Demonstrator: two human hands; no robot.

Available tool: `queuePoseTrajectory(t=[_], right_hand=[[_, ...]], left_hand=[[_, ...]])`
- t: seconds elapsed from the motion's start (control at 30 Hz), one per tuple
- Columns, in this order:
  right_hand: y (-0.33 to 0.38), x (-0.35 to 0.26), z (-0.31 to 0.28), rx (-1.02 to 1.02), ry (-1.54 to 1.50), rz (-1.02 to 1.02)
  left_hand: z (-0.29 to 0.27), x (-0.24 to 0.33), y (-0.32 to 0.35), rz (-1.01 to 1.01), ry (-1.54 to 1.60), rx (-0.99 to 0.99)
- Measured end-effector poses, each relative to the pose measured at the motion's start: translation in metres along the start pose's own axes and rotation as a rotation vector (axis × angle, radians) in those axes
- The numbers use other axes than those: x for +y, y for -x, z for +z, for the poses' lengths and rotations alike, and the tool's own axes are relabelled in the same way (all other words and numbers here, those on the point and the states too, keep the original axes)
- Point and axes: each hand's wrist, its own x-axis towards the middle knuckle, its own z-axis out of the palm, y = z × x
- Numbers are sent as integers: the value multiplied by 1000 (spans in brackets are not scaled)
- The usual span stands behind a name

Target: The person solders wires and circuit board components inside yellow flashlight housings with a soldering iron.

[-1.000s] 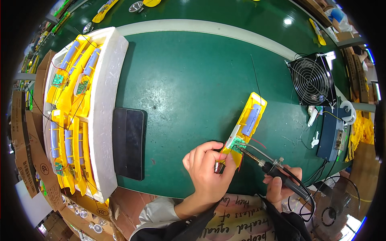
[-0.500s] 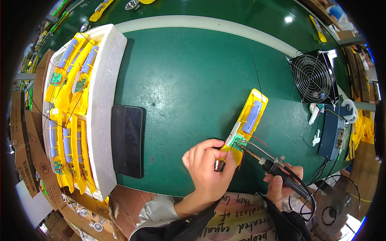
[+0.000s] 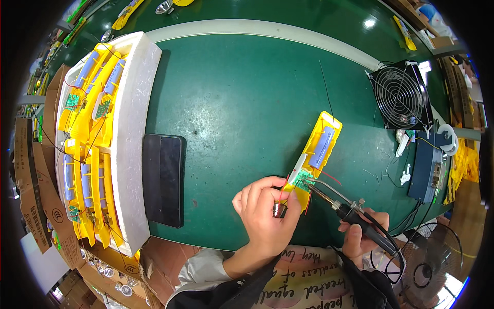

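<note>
A yellow plastic housing half (image 3: pixel 330 121) lies aslant on the green table, with a blue cylindrical battery cell (image 3: pixel 322 148) and a small green circuit board (image 3: pixel 303 179) in it. My left hand (image 3: pixel 270 208) is closed on the housing's lower end, a red wire by its fingertips; a small metallic part shows beneath them. My right hand (image 3: pixel 359 237) grips a soldering iron (image 3: pixel 355 216) with a black handle and a thin metal feed tube alongside. Its tip is at the circuit board; whether it touches cannot be made out. A thin black wire extends from the housing's far end.
A white foam box (image 3: pixel 135 129) of similar yellow housings stands at the left, beside a black phone-like slab (image 3: pixel 163 180). To the right are a black square fan (image 3: pixel 400 97), a dark blue box-shaped unit (image 3: pixel 425 170) with a white reel (image 3: pixel 448 139), and cables.
The housing has shifted and turned slightly, its lower part showing more around the circuit board. Both hands keep their hold, the iron's tip staying at the board.
</note>
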Motion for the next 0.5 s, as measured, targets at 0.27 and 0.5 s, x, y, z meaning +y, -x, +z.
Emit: queuePoseTrajectory(t=[0.27, 0.5], right_hand=[[12, -1, -24, 109, 61, -112], [17, 29, -46, 375, 205, -171]], left_hand=[[2, -3, 2, 13, -10, -1], [-2, -2, 6, 46, -13, -5]])
